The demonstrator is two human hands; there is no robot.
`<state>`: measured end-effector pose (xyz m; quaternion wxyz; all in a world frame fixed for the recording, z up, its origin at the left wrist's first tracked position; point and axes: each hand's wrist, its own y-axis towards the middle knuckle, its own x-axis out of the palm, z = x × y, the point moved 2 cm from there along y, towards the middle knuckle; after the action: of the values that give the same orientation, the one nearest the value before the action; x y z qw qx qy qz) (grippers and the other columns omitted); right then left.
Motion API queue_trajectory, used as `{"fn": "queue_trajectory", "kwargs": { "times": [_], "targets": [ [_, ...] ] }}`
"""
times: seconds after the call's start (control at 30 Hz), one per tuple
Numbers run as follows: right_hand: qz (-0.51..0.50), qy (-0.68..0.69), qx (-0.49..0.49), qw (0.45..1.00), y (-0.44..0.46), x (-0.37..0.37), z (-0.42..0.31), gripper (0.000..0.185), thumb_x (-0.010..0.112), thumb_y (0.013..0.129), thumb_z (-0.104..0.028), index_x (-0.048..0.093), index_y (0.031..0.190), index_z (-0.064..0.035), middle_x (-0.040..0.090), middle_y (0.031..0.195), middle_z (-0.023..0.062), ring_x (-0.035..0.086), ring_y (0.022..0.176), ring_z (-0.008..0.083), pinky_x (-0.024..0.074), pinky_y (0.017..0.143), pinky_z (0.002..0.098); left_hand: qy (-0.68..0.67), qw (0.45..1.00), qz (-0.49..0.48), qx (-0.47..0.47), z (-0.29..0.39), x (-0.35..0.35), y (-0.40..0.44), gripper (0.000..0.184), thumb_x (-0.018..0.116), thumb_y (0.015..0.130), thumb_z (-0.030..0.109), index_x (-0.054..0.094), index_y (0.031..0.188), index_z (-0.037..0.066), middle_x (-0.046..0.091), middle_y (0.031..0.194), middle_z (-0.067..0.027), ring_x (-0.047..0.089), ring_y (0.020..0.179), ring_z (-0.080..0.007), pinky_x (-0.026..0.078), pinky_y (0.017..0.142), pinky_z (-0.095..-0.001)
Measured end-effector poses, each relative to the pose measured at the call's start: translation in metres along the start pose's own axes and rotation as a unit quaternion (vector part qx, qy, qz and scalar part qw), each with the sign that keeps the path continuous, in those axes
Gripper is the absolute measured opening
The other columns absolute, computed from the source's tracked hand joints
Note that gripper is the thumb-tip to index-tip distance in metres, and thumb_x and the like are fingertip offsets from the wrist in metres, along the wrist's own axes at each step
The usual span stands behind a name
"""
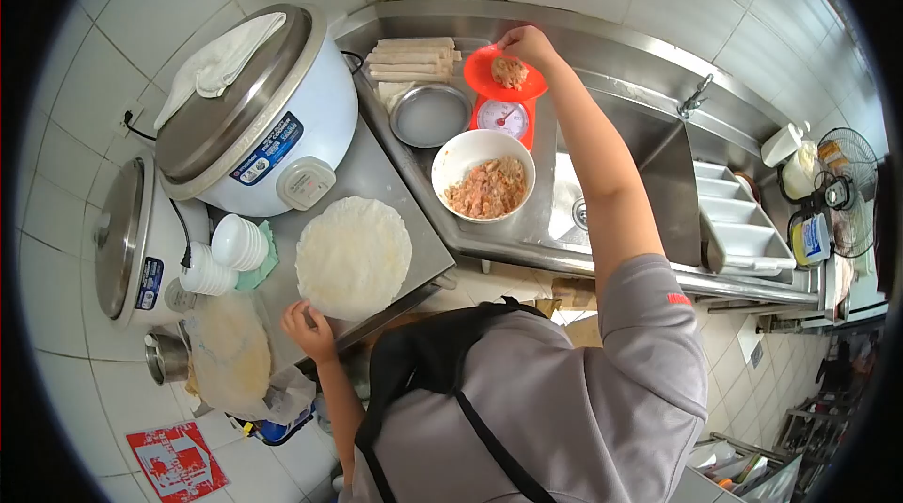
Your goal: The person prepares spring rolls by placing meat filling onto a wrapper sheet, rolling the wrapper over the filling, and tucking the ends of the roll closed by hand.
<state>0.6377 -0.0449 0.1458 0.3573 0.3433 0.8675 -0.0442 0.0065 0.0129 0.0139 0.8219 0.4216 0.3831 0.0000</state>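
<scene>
My right hand (529, 44) is closed around the far edge of a red plate (480, 73) that carries a lump of meat filling (510, 73). The plate is at the top of a red kitchen scale (503, 118). Nearer to me is a white bowl (455, 157) of the same filling (484, 189). My left hand (308, 329) is beside the lower left edge of a round, thin wrapper sheet (354, 259) on the steel table; its fingers are curled, and whether they pinch anything is too small to tell.
Behind the bowl are a round metal pan (431, 116) and stacked rolls (411, 59). Two large cookers (282, 150), white cups (239, 243) and a pile of wrappers (229, 353) stand at the left. A sink (632, 174) and white divided tray (743, 221) are at the right.
</scene>
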Motion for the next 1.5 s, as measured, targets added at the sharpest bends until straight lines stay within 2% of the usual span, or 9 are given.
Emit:
{"fn": "queue_trajectory", "kwargs": {
  "times": [0.07,0.47,0.6,0.67,0.83,1.07,1.17,1.37,1.5],
  "targets": [
    [0.014,0.187,0.003,0.982,0.004,-0.003,0.000,0.014,0.061,0.069,0.000,0.068,0.081,-0.0035,0.066,0.078,0.0088,0.063,0.072,0.0193,0.0495,0.070,0.0299,0.000,1.000,0.010,-0.010,0.003,-0.002,0.005,0.013,0.055,0.076,0.004,0.059,0.089,0.002,0.056,0.096,-0.0136,0.048,0.095,-0.0336,0.038,0.085,-0.0436],
    [0.073,-0.018,-0.099,0.992,-0.017,0.014,-0.008,0.020,0.060,0.068,0.000,0.067,0.087,-0.0020,0.067,0.082,0.0097,0.063,0.077,0.0196,0.0498,0.070,0.0298,0.040,0.999,0.016,-0.007,0.013,-0.002,0.002,0.015,0.055,0.076,0.007,0.059,0.089,0.002,0.056,0.094,-0.0152,0.050,0.093,-0.0332,0.039,0.083,-0.0420],
    [-0.194,-0.132,-0.246,0.940,-0.072,0.092,-0.031,0.018,0.062,0.072,-0.009,0.069,0.087,-0.0035,0.068,0.088,0.0131,0.065,0.077,0.0242,0.0508,0.069,0.0358,0.025,0.999,0.015,-0.024,0.005,0.003,-0.004,0.015,0.056,0.075,0.007,0.058,0.089,0.002,0.057,0.094,-0.0152,0.050,0.093,-0.0334,0.039,0.084,-0.0423],
    [-0.310,-0.268,-0.158,0.898,-0.104,0.139,-0.031,0.021,0.064,0.070,-0.007,0.071,0.089,-0.0093,0.068,0.089,0.0121,0.065,0.083,0.0274,0.0498,0.075,0.0366,0.022,0.999,0.017,-0.032,0.009,0.004,-0.002,0.015,0.056,0.075,0.007,0.058,0.089,0.002,0.057,0.095,-0.0152,0.050,0.093,-0.0335,0.039,0.084,-0.0426],
    [-0.330,-0.378,-0.160,0.850,-0.138,0.169,-0.015,0.018,0.066,0.068,-0.005,0.069,0.086,-0.0037,0.067,0.091,0.0156,0.065,0.083,0.0311,0.0514,0.071,0.0397,0.039,0.999,0.018,-0.011,0.006,0.004,-0.002,0.013,0.056,0.075,0.006,0.058,0.088,0.002,0.056,0.095,-0.0153,0.050,0.093,-0.0339,0.039,0.084,-0.0427],
    [-0.362,-0.321,-0.201,0.852,-0.131,0.163,-0.006,0.015,0.064,0.068,-0.004,0.067,0.082,-0.0001,0.067,0.083,0.0163,0.065,0.074,0.0292,0.0529,0.067,0.0339,0.022,0.999,0.005,-0.038,0.003,0.005,-0.003,0.013,0.055,0.076,0.006,0.057,0.088,0.001,0.056,0.093,-0.0151,0.050,0.093,-0.0341,0.039,0.085,-0.0429],
    [-0.411,-0.046,-0.101,0.905,-0.118,0.101,-0.025,0.011,0.063,0.068,-0.003,0.066,0.078,-0.0003,0.067,0.077,0.0115,0.065,0.067,0.0214,0.0519,0.059,0.0298,0.025,0.999,-0.003,-0.038,0.004,0.005,-0.003,0.012,0.055,0.077,0.007,0.057,0.087,0.001,0.056,0.093,-0.0151,0.050,0.094,-0.0341,0.039,0.085,-0.0433],
    [-0.123,-0.006,0.034,0.992,-0.041,0.001,-0.034,0.013,0.062,0.067,0.000,0.066,0.080,0.0001,0.066,0.074,0.0098,0.065,0.065,0.0199,0.0507,0.058,0.0300,0.032,0.999,-0.008,-0.025,0.001,0.006,-0.005,0.013,0.054,0.076,0.008,0.057,0.087,0.002,0.057,0.092,-0.0149,0.050,0.093,-0.0339,0.038,0.085,-0.0435],
    [0.086,-0.143,-0.077,0.983,-0.007,0.013,-0.002,0.015,0.061,0.067,-0.001,0.067,0.081,-0.0015,0.066,0.083,0.0140,0.064,0.078,0.0287,0.0508,0.067,0.0352,0.022,1.000,0.003,-0.021,0.002,0.006,-0.004,0.012,0.055,0.076,0.007,0.058,0.087,0.002,0.057,0.092,-0.0143,0.049,0.092,-0.0332,0.038,0.085,-0.0431]
  ]
}}
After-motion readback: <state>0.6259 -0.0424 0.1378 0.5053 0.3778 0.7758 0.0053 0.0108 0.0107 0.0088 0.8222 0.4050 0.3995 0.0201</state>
